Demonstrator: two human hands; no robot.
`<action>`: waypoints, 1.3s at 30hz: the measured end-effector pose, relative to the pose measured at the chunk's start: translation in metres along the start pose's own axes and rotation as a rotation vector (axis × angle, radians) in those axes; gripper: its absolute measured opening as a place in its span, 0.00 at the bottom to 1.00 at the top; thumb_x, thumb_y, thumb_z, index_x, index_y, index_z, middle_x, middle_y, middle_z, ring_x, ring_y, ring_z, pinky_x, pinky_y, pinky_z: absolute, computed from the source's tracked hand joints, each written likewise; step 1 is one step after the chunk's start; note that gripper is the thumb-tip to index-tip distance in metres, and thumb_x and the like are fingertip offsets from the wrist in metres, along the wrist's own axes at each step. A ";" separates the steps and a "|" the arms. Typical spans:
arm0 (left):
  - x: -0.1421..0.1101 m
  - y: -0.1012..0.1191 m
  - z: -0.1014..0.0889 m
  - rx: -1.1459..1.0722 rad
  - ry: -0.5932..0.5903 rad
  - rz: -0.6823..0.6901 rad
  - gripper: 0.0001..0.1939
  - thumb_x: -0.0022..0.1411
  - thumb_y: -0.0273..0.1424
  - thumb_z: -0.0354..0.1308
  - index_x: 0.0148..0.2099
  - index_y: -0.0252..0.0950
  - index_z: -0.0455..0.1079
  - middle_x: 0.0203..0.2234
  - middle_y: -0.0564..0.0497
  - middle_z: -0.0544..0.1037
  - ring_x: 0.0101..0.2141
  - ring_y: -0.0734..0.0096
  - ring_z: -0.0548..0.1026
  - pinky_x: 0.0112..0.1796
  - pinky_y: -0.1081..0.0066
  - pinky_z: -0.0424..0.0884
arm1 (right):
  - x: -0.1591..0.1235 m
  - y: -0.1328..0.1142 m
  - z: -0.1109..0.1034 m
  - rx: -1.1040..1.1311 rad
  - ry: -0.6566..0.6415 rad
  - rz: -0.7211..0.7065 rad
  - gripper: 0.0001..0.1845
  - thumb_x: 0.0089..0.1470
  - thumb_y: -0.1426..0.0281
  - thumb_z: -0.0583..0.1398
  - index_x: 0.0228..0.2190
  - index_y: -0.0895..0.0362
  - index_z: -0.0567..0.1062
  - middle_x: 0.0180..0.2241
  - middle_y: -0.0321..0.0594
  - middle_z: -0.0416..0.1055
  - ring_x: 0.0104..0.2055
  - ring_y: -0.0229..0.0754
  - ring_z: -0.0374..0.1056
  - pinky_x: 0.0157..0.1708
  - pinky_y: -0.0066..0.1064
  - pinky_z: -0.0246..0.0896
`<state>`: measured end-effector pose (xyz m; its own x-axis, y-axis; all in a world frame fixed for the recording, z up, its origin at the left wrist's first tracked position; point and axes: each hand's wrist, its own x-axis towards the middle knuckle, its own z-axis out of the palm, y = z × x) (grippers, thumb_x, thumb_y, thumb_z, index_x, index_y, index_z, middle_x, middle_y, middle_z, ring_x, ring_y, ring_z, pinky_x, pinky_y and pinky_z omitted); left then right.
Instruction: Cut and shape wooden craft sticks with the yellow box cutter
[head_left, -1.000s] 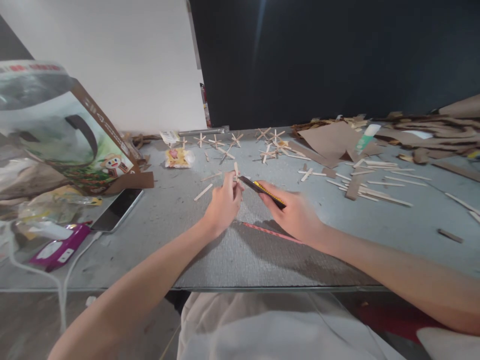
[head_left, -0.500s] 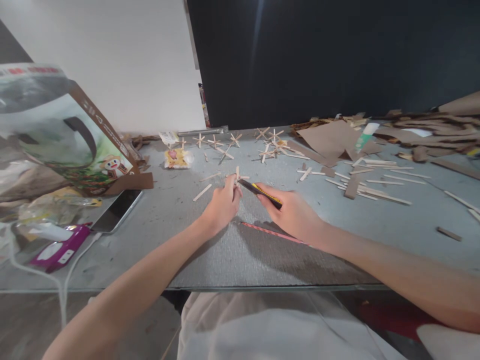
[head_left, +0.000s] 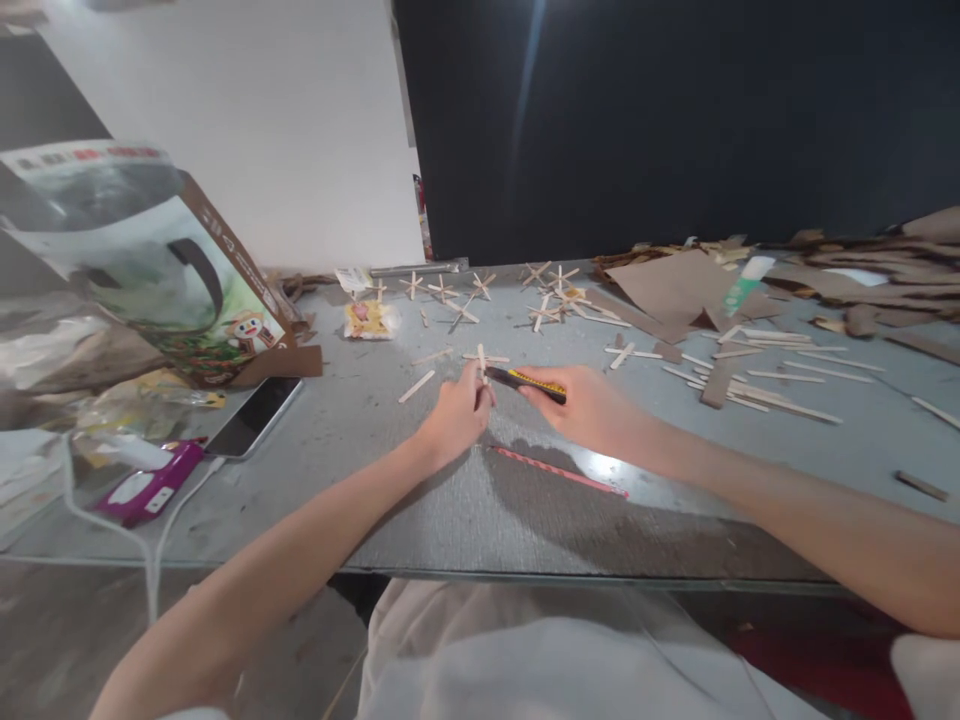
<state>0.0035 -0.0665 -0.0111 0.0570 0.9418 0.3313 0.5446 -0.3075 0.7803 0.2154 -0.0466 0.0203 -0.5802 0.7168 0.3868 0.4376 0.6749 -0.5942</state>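
Between the fingers of my left hand [head_left: 459,412] is a small wooden stick [head_left: 481,356], held up above the table; another stick lies crosswise just behind it. My right hand [head_left: 589,405] is closed round a black and yellow utility knife [head_left: 529,382]. The knife's tip meets the held stick or comes very close to it; contact is hard to make out. Below my hands a pink patterned pencil [head_left: 559,470] lies on the grey table [head_left: 435,520]. One loose stick [head_left: 417,387] rests left of my left hand.
Several star-shaped stick pieces [head_left: 442,288] stand at the back beside a yellow packet [head_left: 369,320]. Loose sticks [head_left: 787,400], cardboard [head_left: 652,285] and a green-white tube [head_left: 746,285] lie to the right. Leftward are a phone [head_left: 255,418], a purple device [head_left: 154,485] with cable and a large printed bag [head_left: 157,265].
The view has shifted slightly, so everything sits further right. The knife has tilted flatter against the held stick, and my right hand has lifted a little, baring more of the pencil.
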 end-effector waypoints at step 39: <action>-0.003 0.002 0.012 -0.175 -0.039 -0.072 0.36 0.68 0.27 0.53 0.77 0.40 0.56 0.25 0.57 0.77 0.20 0.78 0.72 0.27 0.76 0.70 | -0.017 -0.022 -0.015 -0.203 -0.182 0.142 0.21 0.74 0.66 0.50 0.56 0.56 0.78 0.33 0.42 0.83 0.26 0.42 0.71 0.26 0.30 0.54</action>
<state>0.0143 -0.0683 -0.0169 0.0572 0.9657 0.2532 0.3947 -0.2549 0.8827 0.2258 -0.0711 0.0372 -0.6088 0.7757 0.1664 0.6406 0.6044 -0.4736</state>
